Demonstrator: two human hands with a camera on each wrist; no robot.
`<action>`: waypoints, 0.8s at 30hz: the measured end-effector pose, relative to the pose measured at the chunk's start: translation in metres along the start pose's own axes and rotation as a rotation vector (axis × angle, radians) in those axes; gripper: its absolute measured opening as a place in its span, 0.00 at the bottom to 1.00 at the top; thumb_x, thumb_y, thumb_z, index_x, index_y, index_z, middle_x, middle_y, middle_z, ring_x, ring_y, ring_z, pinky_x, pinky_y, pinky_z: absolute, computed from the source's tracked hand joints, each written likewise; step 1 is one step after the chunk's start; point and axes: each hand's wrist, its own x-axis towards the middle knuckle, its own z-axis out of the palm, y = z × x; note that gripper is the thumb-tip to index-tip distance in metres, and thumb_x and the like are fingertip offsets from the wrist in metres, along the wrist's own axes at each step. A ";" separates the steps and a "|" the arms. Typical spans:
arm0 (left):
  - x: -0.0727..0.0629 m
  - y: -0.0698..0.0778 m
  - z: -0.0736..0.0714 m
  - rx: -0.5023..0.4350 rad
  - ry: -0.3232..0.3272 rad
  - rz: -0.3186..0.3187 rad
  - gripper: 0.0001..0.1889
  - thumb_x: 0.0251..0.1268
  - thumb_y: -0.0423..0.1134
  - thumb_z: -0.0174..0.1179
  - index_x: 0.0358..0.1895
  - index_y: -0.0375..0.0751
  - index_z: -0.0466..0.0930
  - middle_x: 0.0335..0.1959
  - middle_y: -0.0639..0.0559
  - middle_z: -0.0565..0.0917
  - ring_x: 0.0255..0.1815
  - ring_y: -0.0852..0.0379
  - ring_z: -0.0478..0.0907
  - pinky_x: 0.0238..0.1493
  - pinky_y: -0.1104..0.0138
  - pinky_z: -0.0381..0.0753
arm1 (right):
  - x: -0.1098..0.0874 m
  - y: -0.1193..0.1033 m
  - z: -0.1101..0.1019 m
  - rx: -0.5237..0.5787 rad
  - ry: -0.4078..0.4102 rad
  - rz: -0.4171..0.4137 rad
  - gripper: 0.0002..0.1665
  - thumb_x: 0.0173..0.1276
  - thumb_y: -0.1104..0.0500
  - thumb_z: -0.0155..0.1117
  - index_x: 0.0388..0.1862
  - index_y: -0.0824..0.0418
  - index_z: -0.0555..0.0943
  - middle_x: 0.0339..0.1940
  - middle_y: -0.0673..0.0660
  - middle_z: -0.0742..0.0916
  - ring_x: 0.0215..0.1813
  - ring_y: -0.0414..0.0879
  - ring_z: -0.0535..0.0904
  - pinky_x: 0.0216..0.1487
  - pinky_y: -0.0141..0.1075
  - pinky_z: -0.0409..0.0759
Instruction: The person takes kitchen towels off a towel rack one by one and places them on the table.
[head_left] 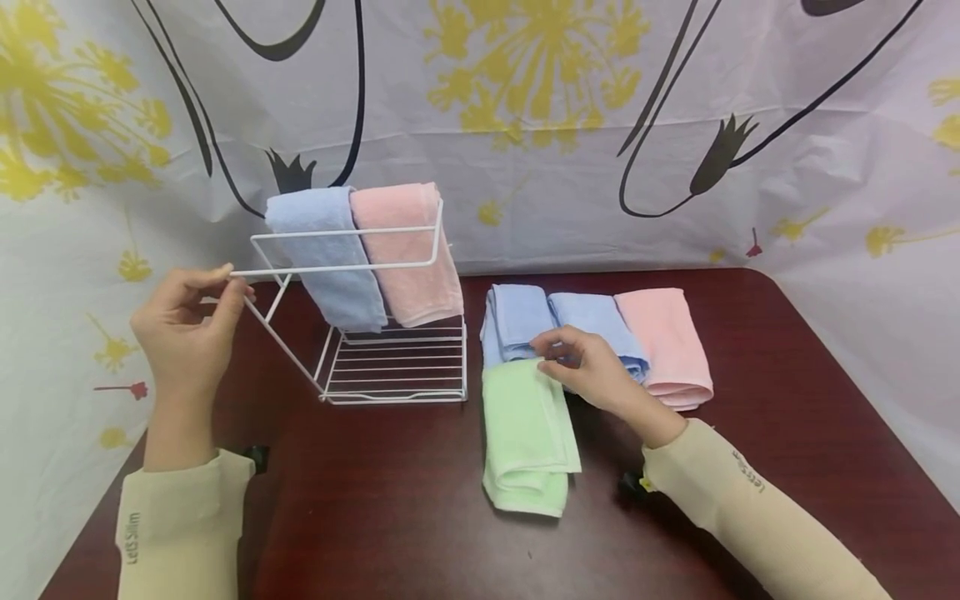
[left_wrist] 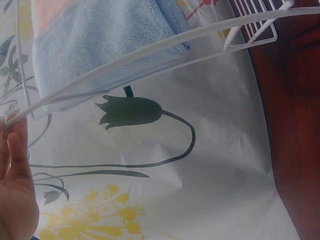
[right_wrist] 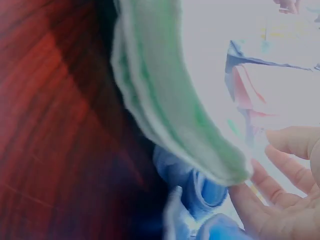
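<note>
Pinching the rack's edge (head_left: 337, 268), left hand (head_left: 187, 321) sits well apart; right hand (head_left: 596, 371), fingers spread, nears green towel's edge (head_left: 513, 364).

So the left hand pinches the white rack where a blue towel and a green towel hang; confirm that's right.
Wrong on one colour: beside the blue towel hangs a pink towel, not a green one, as the head view shows. The left hand does pinch the white rack.
</note>
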 end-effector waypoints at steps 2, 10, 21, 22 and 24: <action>0.000 -0.001 0.000 0.000 -0.002 0.002 0.09 0.57 0.21 0.64 0.39 0.14 0.80 0.29 0.63 0.87 0.28 0.67 0.84 0.30 0.81 0.80 | 0.001 -0.001 -0.002 -0.012 0.005 -0.006 0.17 0.68 0.67 0.64 0.55 0.68 0.80 0.51 0.67 0.85 0.56 0.61 0.83 0.47 0.35 0.85; -0.001 -0.002 -0.001 0.013 -0.010 0.001 0.09 0.58 0.22 0.64 0.40 0.16 0.81 0.30 0.63 0.87 0.29 0.67 0.84 0.31 0.80 0.81 | 0.012 -0.011 -0.011 -0.017 0.015 -0.031 0.17 0.69 0.66 0.64 0.56 0.68 0.79 0.54 0.67 0.84 0.56 0.59 0.83 0.46 0.29 0.83; 0.000 -0.002 0.000 0.006 -0.007 0.014 0.09 0.57 0.20 0.64 0.39 0.15 0.81 0.30 0.62 0.87 0.28 0.67 0.84 0.31 0.81 0.81 | 0.038 -0.037 -0.017 -0.015 0.037 -0.068 0.16 0.69 0.64 0.65 0.55 0.64 0.80 0.57 0.66 0.84 0.55 0.56 0.84 0.50 0.38 0.85; 0.000 -0.002 0.000 0.007 -0.007 0.014 0.09 0.57 0.20 0.64 0.39 0.15 0.81 0.30 0.62 0.87 0.28 0.67 0.84 0.31 0.81 0.81 | 0.041 -0.040 -0.017 -0.021 0.039 -0.074 0.16 0.69 0.64 0.65 0.55 0.64 0.80 0.57 0.65 0.84 0.55 0.56 0.84 0.50 0.41 0.85; 0.000 -0.002 0.000 0.003 -0.007 0.013 0.09 0.57 0.20 0.64 0.39 0.15 0.81 0.30 0.62 0.87 0.28 0.67 0.84 0.31 0.80 0.81 | 0.047 -0.047 -0.018 -0.027 0.048 -0.087 0.16 0.70 0.63 0.64 0.55 0.64 0.80 0.58 0.65 0.84 0.55 0.55 0.84 0.51 0.45 0.84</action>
